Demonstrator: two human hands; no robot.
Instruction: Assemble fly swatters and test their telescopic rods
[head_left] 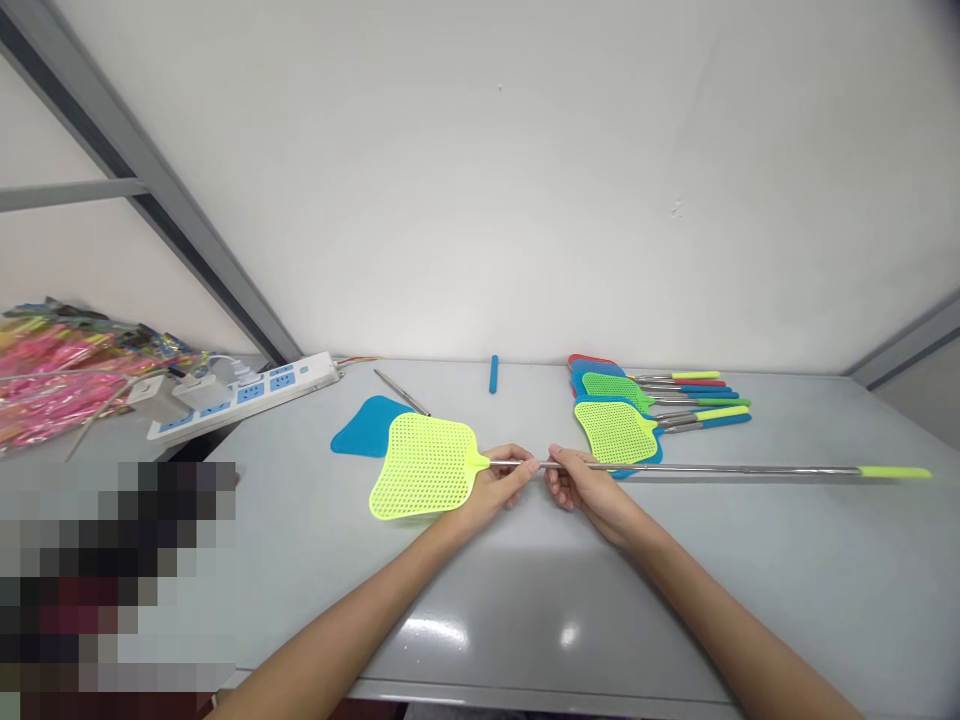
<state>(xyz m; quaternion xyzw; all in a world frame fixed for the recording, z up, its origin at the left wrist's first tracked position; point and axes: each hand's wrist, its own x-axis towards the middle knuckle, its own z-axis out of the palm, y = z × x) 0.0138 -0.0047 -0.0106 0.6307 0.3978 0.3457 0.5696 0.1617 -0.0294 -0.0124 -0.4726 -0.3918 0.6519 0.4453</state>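
Note:
A yellow fly swatter (pixel 427 466) with a long, drawn-out metal rod lies crosswise in front of me, its mesh head to the left and its yellow grip (pixel 894 473) far to the right. Close to the head, my left hand (pixel 507 478) is closed around the rod. My right hand (pixel 576 478) pinches the same rod a little further right, with a small gap between the hands. Partly covered by the yellow head is a blue swatter head (pixel 370 427). Beside it on the table rests a thin metal rod (pixel 401 391).
Several swatters (pixel 616 432) in different colours are piled at the back right, grips pointing right. A blue tube (pixel 493 374) lies near the wall. At left are a power strip (pixel 251 392) with plugs and a heap of plastic-wrapped items (pixel 67 375). The lower left is pixelated.

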